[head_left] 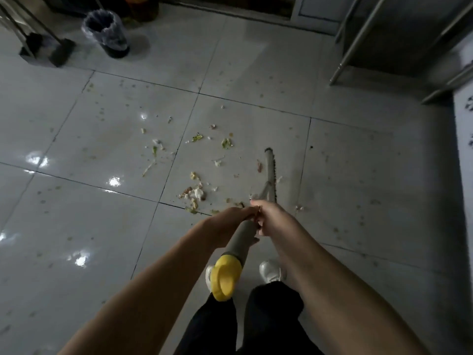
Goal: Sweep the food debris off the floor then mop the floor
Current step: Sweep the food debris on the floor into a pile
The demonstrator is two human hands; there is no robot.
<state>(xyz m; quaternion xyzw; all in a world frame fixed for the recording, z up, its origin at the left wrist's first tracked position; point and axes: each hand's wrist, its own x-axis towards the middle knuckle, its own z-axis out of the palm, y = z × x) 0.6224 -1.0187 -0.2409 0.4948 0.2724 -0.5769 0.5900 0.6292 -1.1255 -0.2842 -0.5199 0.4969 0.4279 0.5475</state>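
Note:
Both my hands grip a grey broom handle [242,238] with a yellow end cap [225,278]. My left hand [230,221] holds it from the left and my right hand [271,217] just beyond it. The broom head [270,172] rests on the white tiled floor [102,226], seen edge-on, to the right of the mess. Food debris [195,192], green and pale scraps, lies scattered across the tiles ahead of my hands, from the centre out to the left.
A lined bin [107,32] stands at the back left, with a dark dustpan and brush [48,49] beside it. Metal table legs [358,42] stand at the back right. My white shoes [271,271] are below the handle.

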